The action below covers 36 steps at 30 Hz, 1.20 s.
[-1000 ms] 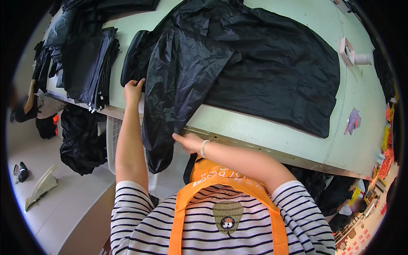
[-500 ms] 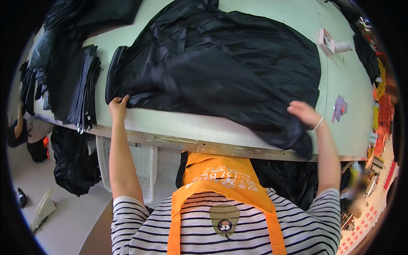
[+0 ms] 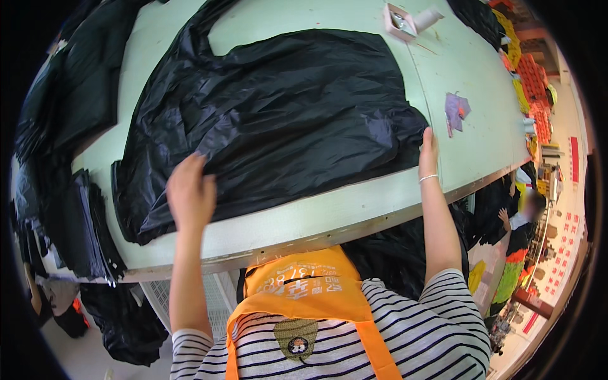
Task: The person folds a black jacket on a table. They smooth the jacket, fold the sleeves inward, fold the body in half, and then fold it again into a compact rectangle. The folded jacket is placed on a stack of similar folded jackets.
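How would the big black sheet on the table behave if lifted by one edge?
The black sheet is wrinkled all over and lies flat, so it would likely drape limply. Its glossy film look suggests it is light and slippery. The left hand and right hand rest on it.

A wide black plastic sheet (image 3: pixel 278 120) covers most of the pale green table (image 3: pixel 481 145). Open tabletop lies to its right, broken by purple scraps (image 3: pixel 457 109); a small box (image 3: pixel 399 19) sits at the far edge. Stacked black sheets (image 3: pixel 82 221) crowd the left edge.
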Available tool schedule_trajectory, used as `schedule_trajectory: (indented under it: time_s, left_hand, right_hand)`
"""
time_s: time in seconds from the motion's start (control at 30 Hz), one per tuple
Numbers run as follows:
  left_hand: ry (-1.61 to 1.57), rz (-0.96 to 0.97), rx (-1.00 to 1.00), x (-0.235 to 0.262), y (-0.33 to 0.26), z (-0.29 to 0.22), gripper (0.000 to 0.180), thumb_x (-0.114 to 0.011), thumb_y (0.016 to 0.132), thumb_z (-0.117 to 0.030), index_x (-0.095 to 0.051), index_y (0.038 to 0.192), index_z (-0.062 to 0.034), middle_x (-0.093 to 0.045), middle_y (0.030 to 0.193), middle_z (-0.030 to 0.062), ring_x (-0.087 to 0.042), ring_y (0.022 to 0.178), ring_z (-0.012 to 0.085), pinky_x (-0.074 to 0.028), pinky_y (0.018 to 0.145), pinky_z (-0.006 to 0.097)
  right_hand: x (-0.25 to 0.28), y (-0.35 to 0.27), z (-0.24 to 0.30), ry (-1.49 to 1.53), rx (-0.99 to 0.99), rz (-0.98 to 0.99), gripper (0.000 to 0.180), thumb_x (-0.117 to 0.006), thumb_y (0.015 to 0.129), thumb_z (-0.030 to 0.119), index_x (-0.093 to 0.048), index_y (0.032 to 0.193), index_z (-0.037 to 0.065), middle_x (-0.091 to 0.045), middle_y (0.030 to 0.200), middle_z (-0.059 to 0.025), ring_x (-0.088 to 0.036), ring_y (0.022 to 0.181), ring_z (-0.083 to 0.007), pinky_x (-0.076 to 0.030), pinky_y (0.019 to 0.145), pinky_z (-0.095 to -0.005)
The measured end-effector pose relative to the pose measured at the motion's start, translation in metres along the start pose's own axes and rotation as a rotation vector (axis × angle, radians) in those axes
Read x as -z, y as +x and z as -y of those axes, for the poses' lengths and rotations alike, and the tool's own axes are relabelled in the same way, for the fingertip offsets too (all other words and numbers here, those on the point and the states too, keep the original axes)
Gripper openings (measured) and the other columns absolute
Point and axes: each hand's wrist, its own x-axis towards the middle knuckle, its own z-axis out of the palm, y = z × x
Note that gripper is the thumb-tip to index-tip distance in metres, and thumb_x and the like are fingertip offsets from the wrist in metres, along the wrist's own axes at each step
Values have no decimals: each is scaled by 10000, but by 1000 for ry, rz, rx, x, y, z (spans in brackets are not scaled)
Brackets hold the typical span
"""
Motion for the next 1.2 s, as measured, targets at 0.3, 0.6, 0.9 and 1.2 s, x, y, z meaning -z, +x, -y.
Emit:
schedule_trajectory:
  time_s: [0.3,0.6,0.9,1.2]
  left_hand:
    - [361,395,45,-116,41,0,777,-575,822,-554,-305,1470,-220,-180,1563,28,-150,1429,327,-151,1098,607]
    - [369,428,31,-119,43,7,800,-603,802,-546,-313,1467,-209,-179,1564,38,-161,1427,329,-146,1103,592]
    - [153,334,-1,-102,64,23,777,-696,759,-417,-385,1425,-165,-265,1528,102,-223,1409,326,-148,1122,540]
    - [268,10,483,-80,271,214,1074,-660,662,-717,-339,1415,-20,-389,1426,224,-369,1323,353,-301,1075,447]
  right_hand:
    - [0,5,17,-738,260,-4,338,-425,983,312,-570,886,22,-599,691,-242,-562,664,-483,-460,602,-501]
    - [-16,53,44,-245,-72,166,396,-604,895,399,-611,995,16,-649,823,-106,-600,788,-209,-456,752,-318]
    - [-74,81,1,-952,232,-80,508,-609,865,222,-447,1327,85,-580,1153,-185,-552,1063,-359,-439,902,-442]
    - [-251,192,130,-879,1201,353,513,-616,844,61,-485,1333,143,-558,1265,-124,-498,1202,-307,-403,1006,-397]
